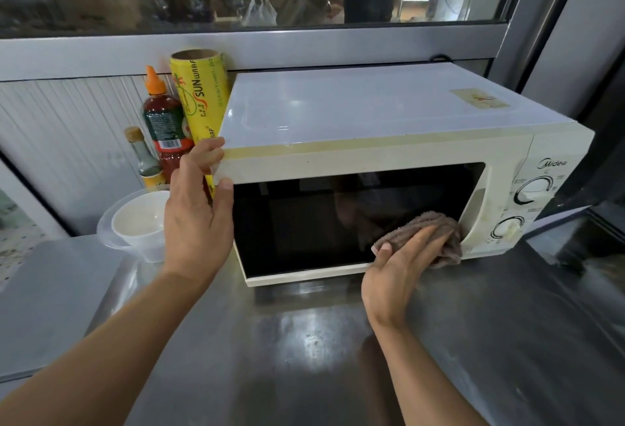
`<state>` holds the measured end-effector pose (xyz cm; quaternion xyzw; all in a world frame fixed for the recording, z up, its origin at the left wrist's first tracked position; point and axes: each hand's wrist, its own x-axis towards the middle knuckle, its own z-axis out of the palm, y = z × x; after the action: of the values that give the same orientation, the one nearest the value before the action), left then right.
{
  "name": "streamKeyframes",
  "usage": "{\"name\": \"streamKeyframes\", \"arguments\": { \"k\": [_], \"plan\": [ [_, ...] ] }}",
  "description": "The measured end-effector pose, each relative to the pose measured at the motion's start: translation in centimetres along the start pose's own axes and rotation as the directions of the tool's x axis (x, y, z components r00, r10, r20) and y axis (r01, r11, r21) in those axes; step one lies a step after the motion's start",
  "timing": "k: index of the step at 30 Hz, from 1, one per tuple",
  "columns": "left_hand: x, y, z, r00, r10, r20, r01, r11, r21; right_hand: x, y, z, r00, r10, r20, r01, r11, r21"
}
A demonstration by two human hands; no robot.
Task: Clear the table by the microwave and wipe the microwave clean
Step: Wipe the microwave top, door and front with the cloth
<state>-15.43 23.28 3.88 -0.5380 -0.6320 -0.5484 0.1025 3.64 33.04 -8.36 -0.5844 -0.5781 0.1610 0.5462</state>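
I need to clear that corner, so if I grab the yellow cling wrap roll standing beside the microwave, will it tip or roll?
Standing on end, the cling wrap roll probably tips easily. Being round, it likely rolls once down.

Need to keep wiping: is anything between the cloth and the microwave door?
Nothing visible. The right hand already presses the cloth against the microwave door's lower right; the left hand braces the left corner.
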Motion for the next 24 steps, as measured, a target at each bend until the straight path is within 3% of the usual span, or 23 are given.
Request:
{"name": "streamKeyframes", "arguments": {
  "k": [6,11,19,24],
  "plan": [
    [0.0,-0.7,0.3,0.999,0.031,-0.011,-0.031,0.999,-0.033,-1.5,2.0,0.5,0.996,0.085,-0.020,-0.087,0.988,-0.131],
    [0.0,-0.5,0.2,1.000,0.025,-0.002,-0.025,0.999,-0.035,-2.1,0.3,0.8,0.988,0.153,-0.017,-0.153,0.986,-0.060],
    [0.4,0.4,-0.9,0.995,-0.074,0.070,0.076,0.997,-0.025,-9.4,-3.9,2.8,0.968,0.152,0.200,-0.091,0.954,-0.286],
    [0.8,0.6,-1.5,0.987,-0.097,0.126,0.101,0.994,-0.029,-10.7,-6.1,2.1,0.916,0.168,0.365,-0.101,0.975,-0.197]
  ]
}}
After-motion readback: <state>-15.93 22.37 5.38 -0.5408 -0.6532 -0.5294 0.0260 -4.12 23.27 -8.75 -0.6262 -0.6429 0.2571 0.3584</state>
